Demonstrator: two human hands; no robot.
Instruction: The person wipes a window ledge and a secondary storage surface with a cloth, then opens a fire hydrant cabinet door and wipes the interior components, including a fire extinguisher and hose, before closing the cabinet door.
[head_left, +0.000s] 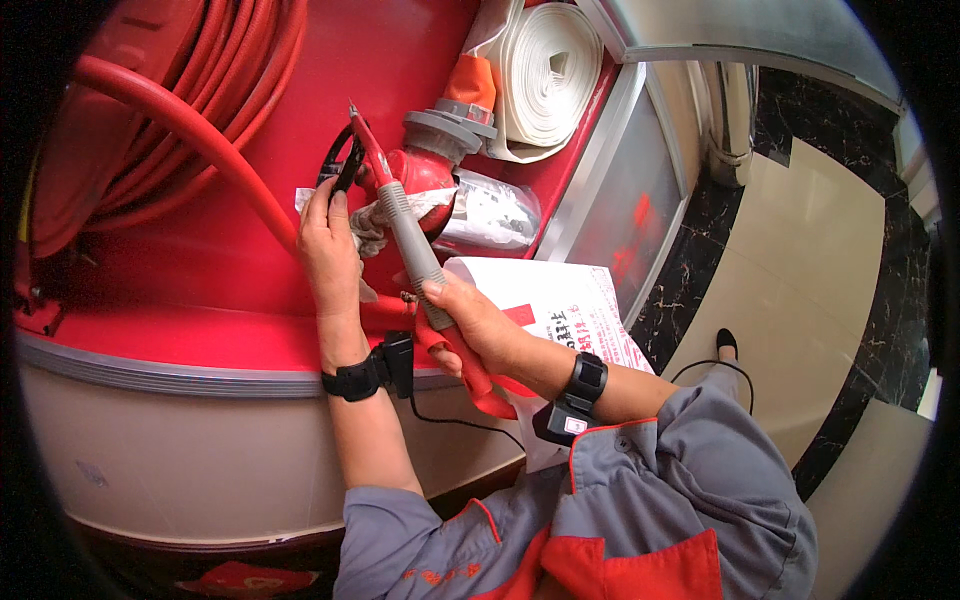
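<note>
My right hand (476, 319) is closed around a long red-and-grey handled tool (409, 232), whose narrow pointed tip slants up and to the left. A loose red strip (487, 401) hangs below that hand. My left hand (330, 236) grips the rim of a black handwheel (349, 169) with its fingertips. The wheel belongs to a red hydrant valve (412, 174), partly hidden behind the tool. Crumpled whitish cloth or tissue (369, 225) lies against the valve. A grey hose coupling (442, 135) is fitted to the valve's outlet.
Coiled red hose (217, 97) fills the cabinet's left side. A rolled white fire hose (555, 71) and a clear plastic container (491, 210) lie to the right. White paper with writing (540, 292) lies near my right forearm. The framed glass door (626, 180) stands open, beside tiled floor (806, 225).
</note>
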